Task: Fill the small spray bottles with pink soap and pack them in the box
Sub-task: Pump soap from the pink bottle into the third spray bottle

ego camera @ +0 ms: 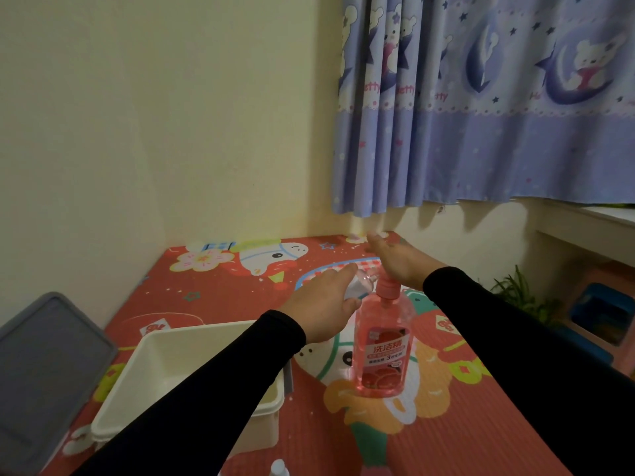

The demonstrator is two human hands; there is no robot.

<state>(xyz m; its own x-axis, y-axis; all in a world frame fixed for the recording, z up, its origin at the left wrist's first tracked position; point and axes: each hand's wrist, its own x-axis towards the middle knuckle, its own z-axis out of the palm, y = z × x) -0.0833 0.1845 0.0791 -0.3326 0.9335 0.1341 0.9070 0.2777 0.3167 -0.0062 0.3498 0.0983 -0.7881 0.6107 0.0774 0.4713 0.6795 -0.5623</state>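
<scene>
A tall pump bottle of pink soap stands upright on the colourful mat. My left hand grips a small clear spray bottle, tilted with its open neck next to the pump's nozzle. Resting flat on top of the pink pump head is my right hand, fingers stretched out. A cream plastic box sits to the left of the soap bottle, partly hidden by my left arm. Another small bottle's top peeks in at the bottom edge.
A grey lid lies at the far left beside the box. The mat runs up to a cream wall, with a blue curtain hanging at the back right. A green plant and a coloured stool stand to the right.
</scene>
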